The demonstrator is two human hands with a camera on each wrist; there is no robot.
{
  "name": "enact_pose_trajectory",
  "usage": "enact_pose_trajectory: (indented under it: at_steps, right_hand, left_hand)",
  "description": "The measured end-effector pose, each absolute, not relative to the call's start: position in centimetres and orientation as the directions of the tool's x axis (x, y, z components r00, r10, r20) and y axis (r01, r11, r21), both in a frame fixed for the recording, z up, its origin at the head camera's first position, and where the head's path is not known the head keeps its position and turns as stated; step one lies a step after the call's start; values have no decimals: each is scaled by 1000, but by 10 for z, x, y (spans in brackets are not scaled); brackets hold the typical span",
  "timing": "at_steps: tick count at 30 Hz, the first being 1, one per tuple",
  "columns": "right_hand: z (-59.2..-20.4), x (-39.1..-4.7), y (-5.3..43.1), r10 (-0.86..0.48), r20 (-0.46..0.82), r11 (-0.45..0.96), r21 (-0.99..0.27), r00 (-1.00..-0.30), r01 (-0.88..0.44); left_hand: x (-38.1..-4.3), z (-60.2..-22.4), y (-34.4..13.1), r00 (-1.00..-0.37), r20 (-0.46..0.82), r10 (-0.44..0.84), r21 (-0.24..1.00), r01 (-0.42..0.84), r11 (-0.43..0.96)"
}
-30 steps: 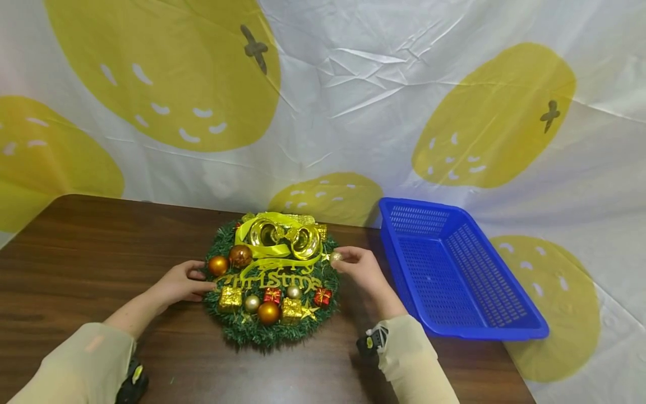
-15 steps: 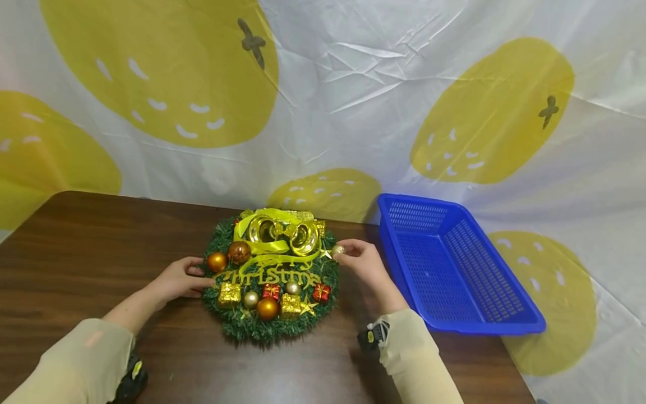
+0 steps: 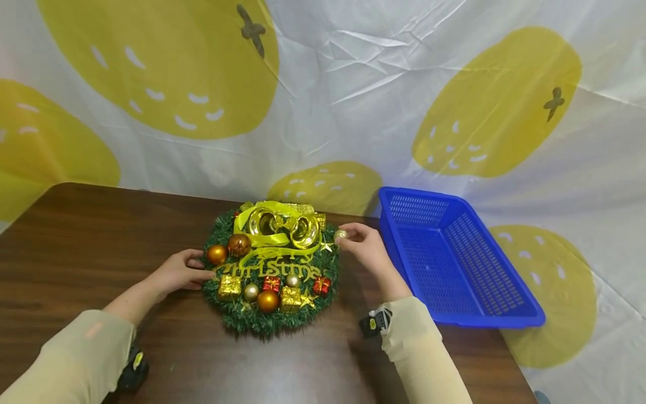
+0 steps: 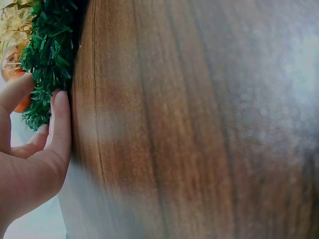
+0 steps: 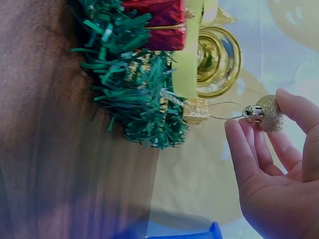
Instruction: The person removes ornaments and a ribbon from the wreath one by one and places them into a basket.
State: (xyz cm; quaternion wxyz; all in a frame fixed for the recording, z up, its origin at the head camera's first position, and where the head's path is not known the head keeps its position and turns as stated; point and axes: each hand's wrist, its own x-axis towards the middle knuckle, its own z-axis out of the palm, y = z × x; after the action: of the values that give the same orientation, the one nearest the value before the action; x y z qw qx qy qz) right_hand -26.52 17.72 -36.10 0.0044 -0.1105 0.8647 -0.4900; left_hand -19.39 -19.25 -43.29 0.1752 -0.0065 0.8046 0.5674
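A green Christmas wreath (image 3: 272,324) lies on the brown table, with gold bells, ribbon, baubles, small gift boxes and gold lettering on it. My left hand (image 3: 178,271) grips its left edge; in the left wrist view the thumb lies on top near an orange bauble and fingers reach around the outer side. At the wreath's right edge, my right hand (image 3: 367,247) pinches a small glittery gold bauble (image 5: 271,113) between thumb and fingers. A thin wire loop (image 5: 224,110) runs from the bauble's cap towards the wreath. Beside the bauble, a gold star (image 3: 326,247) sits on the greenery.
To the right stands a blue perforated plastic basket (image 3: 466,321), close to my right forearm. A white curtain (image 3: 348,101) printed with big yellow fruit hangs behind the table (image 3: 116,224).
My right hand has drawn the gold bauble slightly up and away from the wreath. The left hand stays on the wreath's left edge. The head view has shifted a little.
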Motion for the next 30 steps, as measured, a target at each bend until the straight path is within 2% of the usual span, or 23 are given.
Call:
enact_pose_trajectory:
  at_steps: [20,30]
  right_hand:
    - [-326,-268,195,-131,117,552,-816,-984,-170]
    - [-308,-272,212,-116,125,444,-881,-985,-164]
  left_hand:
    - [-196,-434,-194,-934,-299,194,907,-215,362]
    - [-198,-438,-196,-936,-278,214,919,-194,343]
